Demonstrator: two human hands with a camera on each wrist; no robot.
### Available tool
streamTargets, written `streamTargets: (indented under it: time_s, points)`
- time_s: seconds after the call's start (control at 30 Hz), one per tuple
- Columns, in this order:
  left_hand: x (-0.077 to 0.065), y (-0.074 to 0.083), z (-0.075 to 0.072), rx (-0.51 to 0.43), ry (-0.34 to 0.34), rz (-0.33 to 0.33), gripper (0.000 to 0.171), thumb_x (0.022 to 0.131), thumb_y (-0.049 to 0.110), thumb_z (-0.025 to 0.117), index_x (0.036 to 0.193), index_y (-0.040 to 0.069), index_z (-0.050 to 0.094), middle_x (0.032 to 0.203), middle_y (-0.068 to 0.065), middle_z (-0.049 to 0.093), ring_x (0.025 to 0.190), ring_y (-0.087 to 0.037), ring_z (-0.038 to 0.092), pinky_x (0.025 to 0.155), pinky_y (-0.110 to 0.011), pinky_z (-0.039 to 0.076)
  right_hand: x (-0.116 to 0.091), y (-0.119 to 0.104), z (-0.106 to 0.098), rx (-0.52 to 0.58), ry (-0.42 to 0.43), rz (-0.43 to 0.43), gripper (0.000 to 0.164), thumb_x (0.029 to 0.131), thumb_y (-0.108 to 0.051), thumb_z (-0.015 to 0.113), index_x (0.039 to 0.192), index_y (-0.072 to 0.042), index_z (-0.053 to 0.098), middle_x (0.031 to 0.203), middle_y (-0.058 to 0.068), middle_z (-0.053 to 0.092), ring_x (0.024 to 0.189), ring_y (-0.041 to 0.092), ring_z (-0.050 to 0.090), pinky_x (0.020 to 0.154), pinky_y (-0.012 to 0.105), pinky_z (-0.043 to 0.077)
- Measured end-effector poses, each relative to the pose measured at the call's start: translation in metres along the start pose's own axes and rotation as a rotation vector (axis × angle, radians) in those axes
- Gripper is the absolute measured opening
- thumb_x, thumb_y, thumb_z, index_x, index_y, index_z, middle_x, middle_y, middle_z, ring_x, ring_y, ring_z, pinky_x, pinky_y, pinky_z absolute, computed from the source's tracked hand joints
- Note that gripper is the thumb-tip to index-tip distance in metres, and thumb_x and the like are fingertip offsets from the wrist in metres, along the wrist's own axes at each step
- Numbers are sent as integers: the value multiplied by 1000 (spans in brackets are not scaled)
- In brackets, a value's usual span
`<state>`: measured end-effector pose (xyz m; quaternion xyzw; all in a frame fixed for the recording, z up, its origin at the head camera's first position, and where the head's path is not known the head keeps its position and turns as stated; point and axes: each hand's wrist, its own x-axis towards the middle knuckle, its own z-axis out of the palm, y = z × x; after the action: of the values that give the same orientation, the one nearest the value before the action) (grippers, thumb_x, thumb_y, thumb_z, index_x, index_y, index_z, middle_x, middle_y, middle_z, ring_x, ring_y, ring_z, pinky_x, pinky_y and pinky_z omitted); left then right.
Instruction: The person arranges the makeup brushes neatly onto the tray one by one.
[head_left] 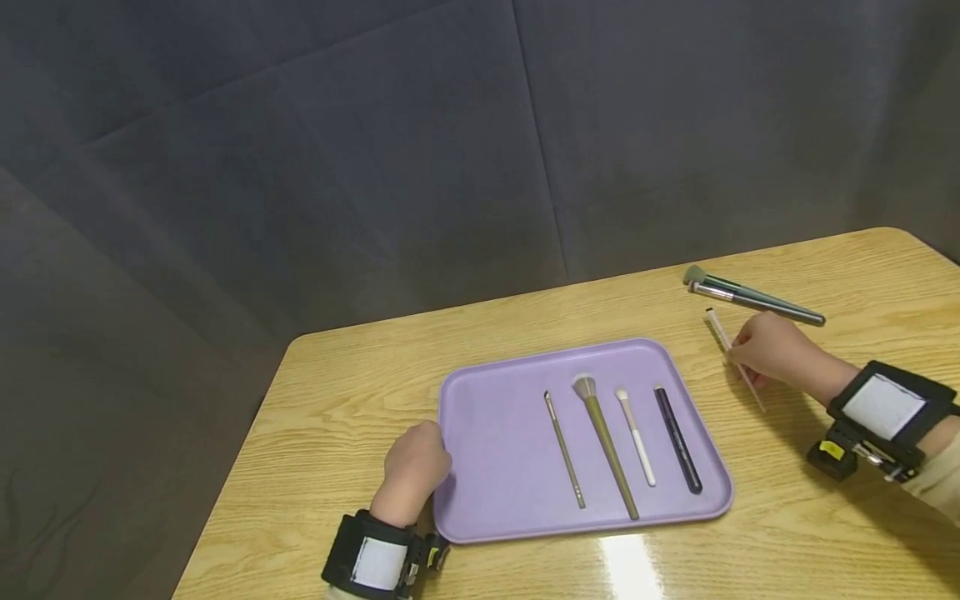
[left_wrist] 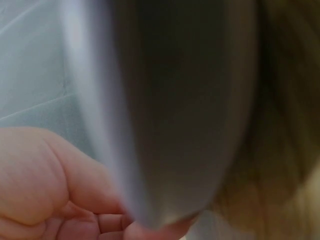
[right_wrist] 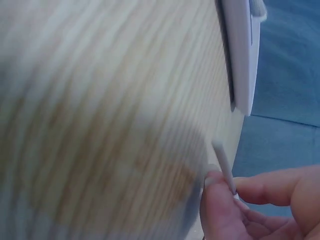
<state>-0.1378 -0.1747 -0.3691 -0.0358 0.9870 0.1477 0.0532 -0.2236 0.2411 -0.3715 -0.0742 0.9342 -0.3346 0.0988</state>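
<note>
My left hand (head_left: 418,458) grips the left rim of a lilac tray (head_left: 491,442), and the left wrist view shows the thumb and fingers around the rim. To the tray's right, my right hand (head_left: 772,346) pinches a slim white makeup brush (head_left: 718,327) with a dark tip, held by its middle. In the right wrist view, thumb and fingertips meet on its pale handle (right_wrist: 224,165). Lying in the tray are a thin olive brush (head_left: 566,457), a larger olive brush (head_left: 606,442), a white-handled brush (head_left: 640,446) and a black-handled brush (head_left: 678,442).
Behind the right hand, a green brush (head_left: 738,287) and a grey-handled brush (head_left: 780,308) lie together on the wooden table (head_left: 345,383). A dark cloth (head_left: 420,183) hangs behind the table's far edge.
</note>
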Motion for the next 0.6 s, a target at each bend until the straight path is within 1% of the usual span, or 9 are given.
streamTargets:
  time_s: [0.13, 0.37, 0.6]
  points:
    - [-1, 0, 0, -1, 0, -2, 8, 77, -2, 53, 81, -6, 59, 63, -10, 52, 52, -19, 49, 45, -32, 41, -3, -3, 1, 30, -7, 10, 17, 83, -5, 54, 77, 10, 58, 56, 3, 54, 51, 18, 54, 50, 32, 49]
    - [0, 0, -1, -3, 1, -2, 8, 77, -2, 53, 81, -6, 59, 62, -9, 52, 51, -19, 49, 44, -31, 41, -7, -10, 3, 68, -22, 32, 19, 84, -7, 55, 81, 12, 56, 58, 4, 56, 53, 18, 57, 51, 33, 50]
    - [2, -1, 0, 5, -3, -4, 8, 77, -1, 53, 80, -5, 59, 62, -9, 51, 51, -18, 49, 44, -31, 41, -12, -19, 3, 85, -35, 19, 21, 84, -8, 56, 81, 12, 56, 59, 5, 57, 54, 20, 58, 52, 34, 51]
